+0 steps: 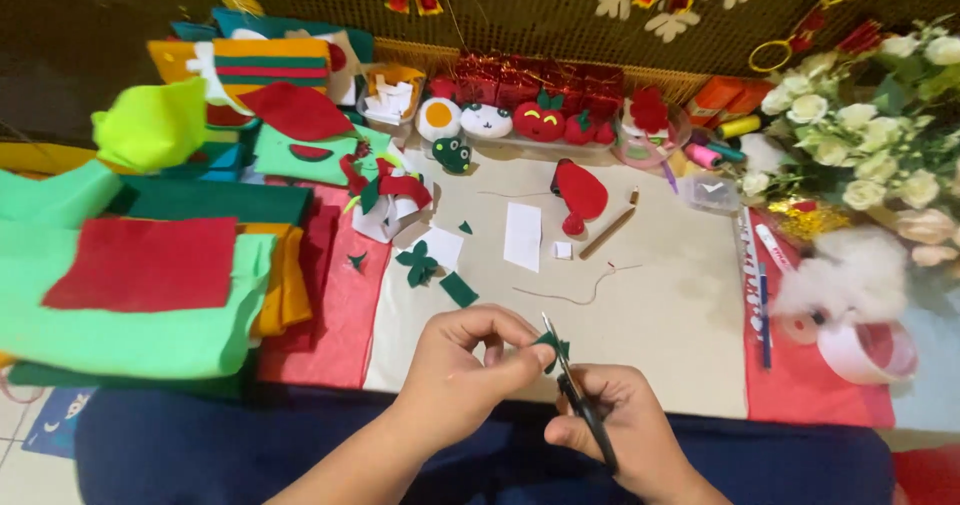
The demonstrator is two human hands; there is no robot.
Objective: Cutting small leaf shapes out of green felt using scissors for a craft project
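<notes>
Your left hand [460, 365] pinched green felt piece [548, 343] | right hand [610, 420] gripped scissors [575, 395] | risk: blades so close could nick your fingertips [535, 357].

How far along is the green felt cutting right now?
Done: a cut green leaf shape and green scraps lie on the beige mat. In hand: left hand pinches a small green felt piece; right hand works scissors on it. Left: that piece looks unfinished.
</notes>
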